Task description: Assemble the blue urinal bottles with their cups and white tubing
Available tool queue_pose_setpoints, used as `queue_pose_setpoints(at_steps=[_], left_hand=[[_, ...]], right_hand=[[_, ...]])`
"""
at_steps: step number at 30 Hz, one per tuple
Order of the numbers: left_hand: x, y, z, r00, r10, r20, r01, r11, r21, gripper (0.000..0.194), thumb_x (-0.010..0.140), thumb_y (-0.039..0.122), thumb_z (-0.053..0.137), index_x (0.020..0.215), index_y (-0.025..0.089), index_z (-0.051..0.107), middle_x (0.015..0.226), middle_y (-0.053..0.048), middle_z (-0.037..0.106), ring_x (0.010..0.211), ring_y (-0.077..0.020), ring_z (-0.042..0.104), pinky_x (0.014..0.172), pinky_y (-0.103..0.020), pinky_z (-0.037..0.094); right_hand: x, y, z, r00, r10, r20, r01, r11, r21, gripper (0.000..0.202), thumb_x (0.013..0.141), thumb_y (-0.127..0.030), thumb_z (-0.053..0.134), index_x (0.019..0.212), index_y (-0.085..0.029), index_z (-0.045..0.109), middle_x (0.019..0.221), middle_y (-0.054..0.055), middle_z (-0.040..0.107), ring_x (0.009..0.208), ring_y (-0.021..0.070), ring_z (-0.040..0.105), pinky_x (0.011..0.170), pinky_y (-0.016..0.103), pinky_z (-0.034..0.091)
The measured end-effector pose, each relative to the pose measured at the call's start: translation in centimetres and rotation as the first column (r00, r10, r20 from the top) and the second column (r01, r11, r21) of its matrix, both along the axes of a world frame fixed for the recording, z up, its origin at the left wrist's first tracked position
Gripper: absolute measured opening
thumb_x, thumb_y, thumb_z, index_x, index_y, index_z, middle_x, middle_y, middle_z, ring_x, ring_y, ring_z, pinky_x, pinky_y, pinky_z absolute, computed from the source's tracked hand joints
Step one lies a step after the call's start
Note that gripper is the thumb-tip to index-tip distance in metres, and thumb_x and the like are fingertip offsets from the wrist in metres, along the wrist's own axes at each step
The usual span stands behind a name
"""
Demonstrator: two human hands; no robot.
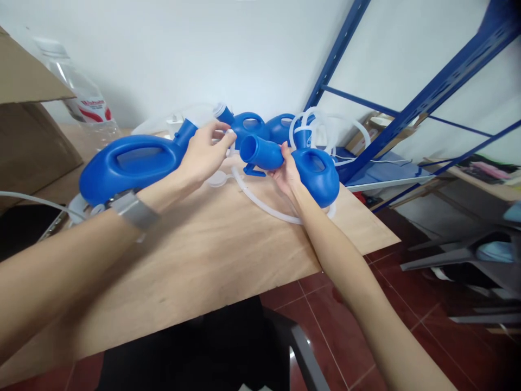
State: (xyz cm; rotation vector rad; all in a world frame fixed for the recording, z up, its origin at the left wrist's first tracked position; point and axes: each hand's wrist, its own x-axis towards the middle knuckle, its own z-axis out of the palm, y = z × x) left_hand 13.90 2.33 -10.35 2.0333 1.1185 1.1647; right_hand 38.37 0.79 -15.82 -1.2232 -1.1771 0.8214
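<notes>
My right hand [287,172] grips a blue plastic urinal funnel [262,152], its round open mouth turned toward the left and a small hooked tab beneath. Just left of it, my left hand [209,146] pinches the white end fitting [230,136] of a clear hose [260,205] between thumb and fingertips. The fitting and the funnel are apart. The hose curves over the tabletop below the funnel. Behind my left wrist lies a blue urinal bottle [134,163] with a loop handle. Another blue bottle [319,176] sits right beside my right hand. A round white cap [217,179] rests under my left hand.
More blue bottles [250,126] stand along the wall, one white-capped, near coiled clear tubing [321,130]. A water bottle [87,100] and cardboard box [32,125] are at left. A blue metal rack [407,119] rises right of the wooden table [195,255]. A black chair [203,347] is in front.
</notes>
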Motion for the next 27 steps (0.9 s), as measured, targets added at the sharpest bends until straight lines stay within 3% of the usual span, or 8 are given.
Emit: queue_pose_setpoints(at_steps=[2, 6, 10, 15, 18, 21, 24, 27], left_hand=[[-1.1, -1.9, -0.3, 0.993, -0.058, 0.102, 0.064, 0.996, -0.055, 0.044, 0.105, 0.046, 0.057, 0.14, 0.022, 0.068, 0.141, -0.014, 0.072, 0.117, -0.0277, 0.076, 0.096, -0.042, 0.066], [-3.1, -4.5, -1.2, 0.975, -0.111, 0.193, 0.12, 0.992, -0.034, 0.054, 0.093, 0.048, 0.077, 0.141, 0.023, 0.072, 0.136, -0.012, 0.077, 0.123, -0.0349, 0.076, 0.101, -0.051, 0.066], [-4.5, -5.5, -2.3, 0.942, -0.146, 0.302, 0.148, 0.989, 0.015, 0.057, 0.085, 0.045, 0.086, 0.136, 0.021, 0.075, 0.137, -0.012, 0.077, 0.127, -0.037, 0.074, 0.109, -0.055, 0.063], [-5.3, -5.7, -2.9, 0.936, -0.154, 0.315, 0.152, 0.988, 0.03, 0.062, 0.083, 0.044, 0.087, 0.139, 0.022, 0.073, 0.146, -0.012, 0.073, 0.13, -0.0381, 0.072, 0.107, -0.055, 0.065], [-5.0, -5.3, -2.2, 0.943, -0.152, 0.298, 0.151, 0.988, 0.024, 0.068, 0.078, 0.043, 0.09, 0.14, 0.02, 0.072, 0.138, -0.013, 0.076, 0.123, -0.0366, 0.075, 0.104, -0.054, 0.067], [-4.4, -4.4, -0.6, 0.957, -0.18, 0.229, 0.181, 0.983, 0.016, 0.065, 0.075, 0.044, 0.092, 0.133, 0.022, 0.075, 0.13, -0.01, 0.08, 0.113, -0.0348, 0.079, 0.102, -0.054, 0.067], [-4.0, -3.5, 1.2, 0.963, -0.233, 0.134, 0.234, 0.972, 0.01, 0.064, 0.073, 0.045, 0.095, 0.13, 0.022, 0.078, 0.122, -0.009, 0.082, 0.106, -0.0347, 0.08, 0.098, -0.056, 0.067], [-3.9, -3.0, 2.3, 0.961, -0.265, 0.077, 0.262, 0.964, 0.05, 0.065, 0.073, 0.048, 0.095, 0.128, 0.019, 0.079, 0.116, -0.007, 0.084, 0.104, -0.0341, 0.079, 0.097, -0.057, 0.067]], right_hand=[[-0.7, -0.3, 0.1, 0.997, 0.032, -0.063, -0.033, 0.999, -0.01, 0.077, 0.086, -0.091, 0.06, 0.132, -0.03, 0.056, 0.112, 0.009, 0.074, 0.099, 0.0309, 0.076, 0.065, 0.04, 0.06], [-3.1, -1.2, 0.5, 0.99, 0.075, -0.122, -0.074, 0.997, 0.009, 0.068, 0.08, -0.082, 0.077, 0.12, -0.028, 0.063, 0.098, 0.004, 0.067, 0.093, 0.0259, 0.071, 0.058, 0.031, 0.054], [-5.5, -2.3, 1.1, 0.973, 0.062, -0.223, -0.054, 0.998, 0.042, 0.057, 0.082, -0.07, 0.082, 0.116, -0.028, 0.062, 0.098, 0.003, 0.064, 0.091, 0.0226, 0.068, 0.053, 0.027, 0.049], [-7.0, -3.2, 1.3, 0.951, 0.093, -0.296, -0.091, 0.996, 0.023, 0.054, 0.09, -0.069, 0.074, 0.12, -0.027, 0.061, 0.105, 0.004, 0.07, 0.107, 0.0258, 0.072, 0.066, 0.03, 0.058], [-7.4, -3.3, 1.5, 0.938, 0.082, -0.337, -0.083, 0.996, 0.012, 0.057, 0.093, -0.072, 0.067, 0.129, -0.028, 0.06, 0.115, 0.006, 0.075, 0.122, 0.0293, 0.071, 0.084, 0.037, 0.064], [-7.4, -3.5, 1.8, 0.916, 0.085, -0.393, -0.07, 0.996, 0.053, 0.062, 0.092, -0.077, 0.066, 0.13, -0.028, 0.062, 0.125, 0.007, 0.077, 0.133, 0.033, 0.068, 0.099, 0.046, 0.064], [-7.1, -3.6, 2.0, 0.886, 0.13, -0.444, -0.104, 0.991, 0.083, 0.062, 0.091, -0.079, 0.065, 0.125, -0.027, 0.064, 0.13, 0.009, 0.078, 0.14, 0.0355, 0.065, 0.104, 0.05, 0.063], [-6.7, -3.5, 1.8, 0.871, 0.141, -0.471, -0.123, 0.99, 0.068, 0.056, 0.088, -0.069, 0.072, 0.126, -0.029, 0.064, 0.127, 0.006, 0.079, 0.137, 0.035, 0.068, 0.102, 0.051, 0.064]])
